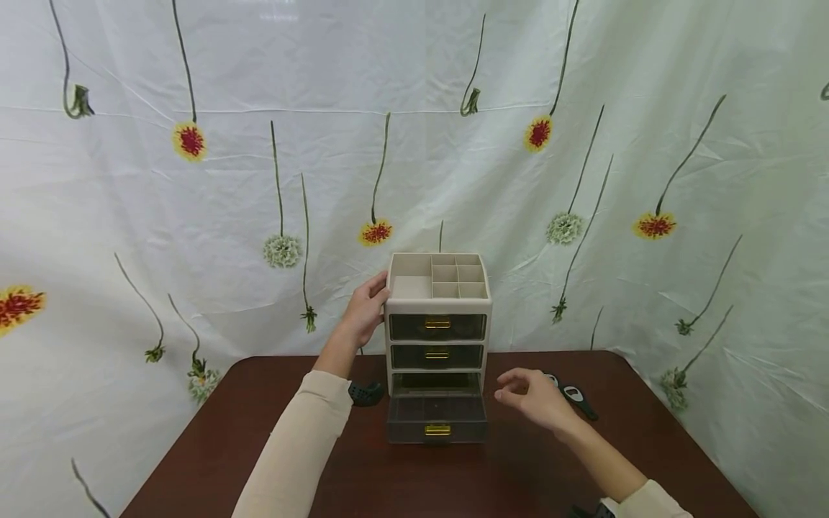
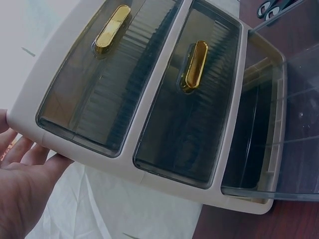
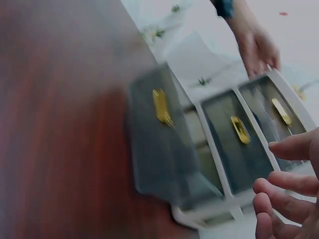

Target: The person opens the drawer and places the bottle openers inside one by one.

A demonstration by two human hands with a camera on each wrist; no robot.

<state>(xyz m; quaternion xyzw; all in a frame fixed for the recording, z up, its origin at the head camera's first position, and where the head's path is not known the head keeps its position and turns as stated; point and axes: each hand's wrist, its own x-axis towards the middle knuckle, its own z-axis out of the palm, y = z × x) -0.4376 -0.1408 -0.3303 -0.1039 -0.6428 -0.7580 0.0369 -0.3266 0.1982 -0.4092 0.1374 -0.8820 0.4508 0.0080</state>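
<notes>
A cream desktop drawer organizer (image 1: 438, 306) stands on the table, with dark see-through drawers and gold handles. Its bottom drawer (image 1: 437, 429) is pulled out, while the upper two are closed. Against the organizer's upper left side rests my left hand (image 1: 366, 309); in the left wrist view its fingertips (image 2: 60, 162) touch the cream side wall. My right hand (image 1: 534, 399) hovers to the right of the pulled-out drawer, holding nothing, its fingers loosely bent. In the right wrist view, fingers (image 3: 284, 199) of that hand appear before the organizer, apart from the drawer handles.
Open compartments (image 1: 458, 277) divide the organizer's top. A dark item with pale oval loops (image 1: 573, 393), like scissor handles, lies on the brown table (image 1: 214, 446) behind my right hand. A white flower-printed cloth (image 1: 227, 187) hangs behind and beside the table.
</notes>
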